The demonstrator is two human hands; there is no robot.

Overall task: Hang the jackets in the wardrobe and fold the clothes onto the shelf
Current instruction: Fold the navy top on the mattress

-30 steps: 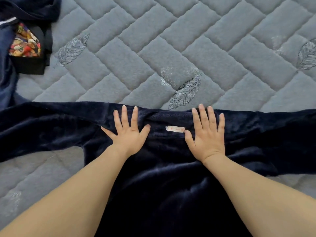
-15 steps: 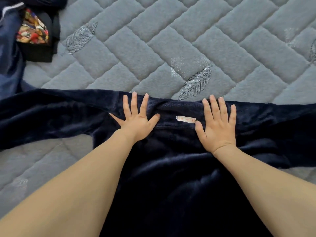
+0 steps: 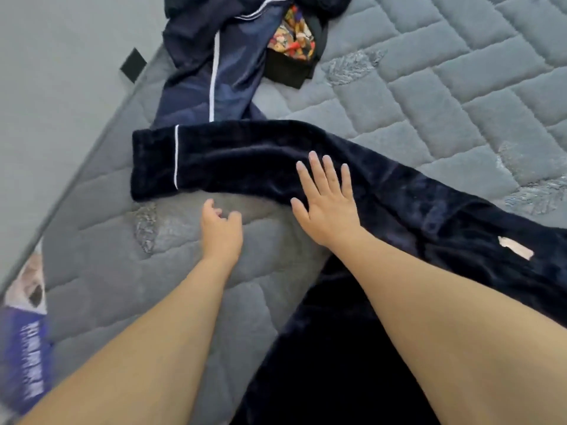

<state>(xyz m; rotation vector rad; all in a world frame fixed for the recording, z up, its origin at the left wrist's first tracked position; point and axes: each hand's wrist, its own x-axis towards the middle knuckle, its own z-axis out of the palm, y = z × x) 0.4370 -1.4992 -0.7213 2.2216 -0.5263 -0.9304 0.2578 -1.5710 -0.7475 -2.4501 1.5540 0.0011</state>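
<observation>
Nearest the camera, two bare forearms reach out over a grey quilted mattress (image 3: 460, 96), its plush surface stitched into raised brick-shaped blocks set in a zigzag, with faint silvery leaf prints here and there. Along its near left edge shows a blurred blue and white printed label (image 3: 26, 357). A dark navy fleece top (image 3: 383, 302) lies spread flat on the mattress, soft and velvety with a slight sheen; its body runs under the right forearm toward the camera, and a small pale tag (image 3: 515, 248) sits at the neckline on the right. The left hand (image 3: 221, 233) hovers over bare mattress just below the top's sleeve (image 3: 233, 162), fingers loosely curled and holding nothing. The right hand (image 3: 326, 200) lies flat on that sleeve, fingers straight and spread, pressing the fabric without gripping it. The sleeve stretches away to the left, ending in a squared cuff marked by a thin white piping line (image 3: 176, 157). Just beyond the cuff lies a smoother, shinier navy garment (image 3: 196, 87) with a white stripe, crumpled at the mattress's edge. Beside it, farther off, sits a black piece of clothing (image 3: 287, 73) with a bright multicoloured print (image 3: 293, 41). A pale grey floor (image 3: 61, 87) lies off the mattress on the left, with a small black patch (image 3: 133, 65) at the border.
</observation>
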